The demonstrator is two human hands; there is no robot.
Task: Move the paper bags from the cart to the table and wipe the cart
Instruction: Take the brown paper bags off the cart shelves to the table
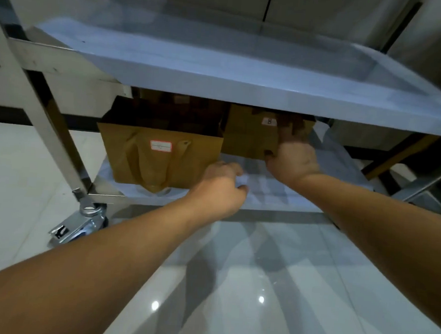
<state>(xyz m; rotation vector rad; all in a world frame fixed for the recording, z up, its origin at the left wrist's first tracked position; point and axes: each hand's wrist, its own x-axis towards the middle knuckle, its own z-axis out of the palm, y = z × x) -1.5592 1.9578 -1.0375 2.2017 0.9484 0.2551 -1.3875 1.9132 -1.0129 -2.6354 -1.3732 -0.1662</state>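
While both arms are reaching under the cart's top shelf (244,91), the right hand (293,158) is gripping the right corner of the smaller paper bag (249,135), labelled 8, toward the lower shelf's (315,198) back edge. The left hand (219,185) is hovering, fingers loosely curled, holding nothing, just right of the larger bag (158,155) at the front-left corner. Bag tops are hidden by the top shelf; the labels are blurred.

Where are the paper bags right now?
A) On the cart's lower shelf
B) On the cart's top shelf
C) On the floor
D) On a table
A: both bags stand on the lower shelf, under the top shelf; the right hand grips one.
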